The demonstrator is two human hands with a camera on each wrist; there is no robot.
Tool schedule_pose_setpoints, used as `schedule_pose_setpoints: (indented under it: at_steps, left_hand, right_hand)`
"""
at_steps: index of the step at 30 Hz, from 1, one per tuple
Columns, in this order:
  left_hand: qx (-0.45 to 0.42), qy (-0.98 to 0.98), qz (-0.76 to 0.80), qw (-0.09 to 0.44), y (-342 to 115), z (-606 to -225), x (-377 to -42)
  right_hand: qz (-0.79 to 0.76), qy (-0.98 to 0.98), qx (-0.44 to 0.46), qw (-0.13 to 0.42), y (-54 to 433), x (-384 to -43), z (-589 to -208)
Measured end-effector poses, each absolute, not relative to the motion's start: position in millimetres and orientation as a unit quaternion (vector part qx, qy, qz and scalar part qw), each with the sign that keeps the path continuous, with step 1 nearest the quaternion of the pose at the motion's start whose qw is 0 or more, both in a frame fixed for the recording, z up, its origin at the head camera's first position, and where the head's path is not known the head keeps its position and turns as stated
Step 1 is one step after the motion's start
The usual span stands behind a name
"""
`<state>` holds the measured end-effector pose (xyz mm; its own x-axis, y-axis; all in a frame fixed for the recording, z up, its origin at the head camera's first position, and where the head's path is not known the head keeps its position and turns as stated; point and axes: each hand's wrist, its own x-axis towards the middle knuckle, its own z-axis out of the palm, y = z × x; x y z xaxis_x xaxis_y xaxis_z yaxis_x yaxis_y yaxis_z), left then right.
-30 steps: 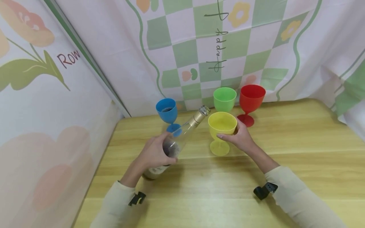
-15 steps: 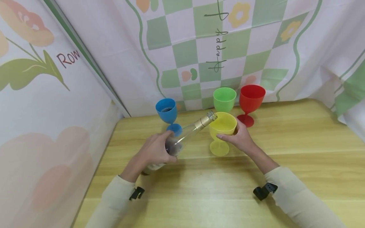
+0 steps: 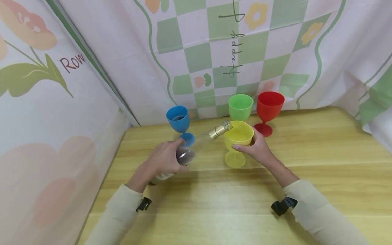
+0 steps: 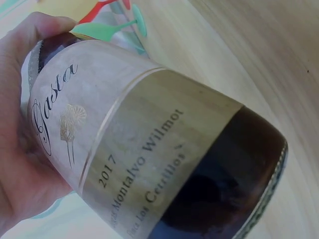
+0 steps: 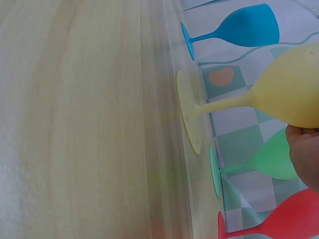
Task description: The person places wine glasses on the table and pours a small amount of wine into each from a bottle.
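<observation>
My left hand (image 3: pixel 163 158) grips a glass wine bottle (image 4: pixel 144 134) around its body. The bottle tilts to the right, its gold-wrapped neck (image 3: pixel 217 131) at the left rim of a yellow goblet (image 3: pixel 234 144). Dark liquid shows inside the bottle near its shoulder and base. With thumb and fingers, my right hand (image 3: pixel 258 148) holds the yellow goblet's bowl from the right side. The goblet stands upright, its foot on the wooden table (image 3: pixel 220 204). No liquid is visible in its bowl. In the right wrist view the same yellow goblet (image 5: pixel 289 89) shows from the side.
A blue goblet (image 3: pixel 178 119) with dark liquid in it stands behind the bottle. Behind the yellow one are a green goblet (image 3: pixel 240 107) and a red goblet (image 3: pixel 270 107). A patterned cloth (image 3: pixel 199 58) hangs along the table's back edge, another on the left.
My left hand has tipped the bottle further over and brought its mouth right, to the yellow goblet's rim. My right hand and the yellow goblet have stayed almost still.
</observation>
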<state>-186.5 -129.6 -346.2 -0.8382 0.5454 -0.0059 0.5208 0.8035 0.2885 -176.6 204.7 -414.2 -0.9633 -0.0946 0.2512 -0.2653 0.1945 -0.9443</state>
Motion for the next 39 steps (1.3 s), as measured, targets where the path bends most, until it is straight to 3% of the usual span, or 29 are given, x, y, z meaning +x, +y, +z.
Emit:
schedule_pose_setpoints:
  at_steps: [39]
  left_hand:
    - [0.293,0.954,0.049,0.048,-132.5,-325.3,-196.9]
  right_hand:
    - [0.62,-0.773,0.113,0.066,205.2,-176.9,-413.9]
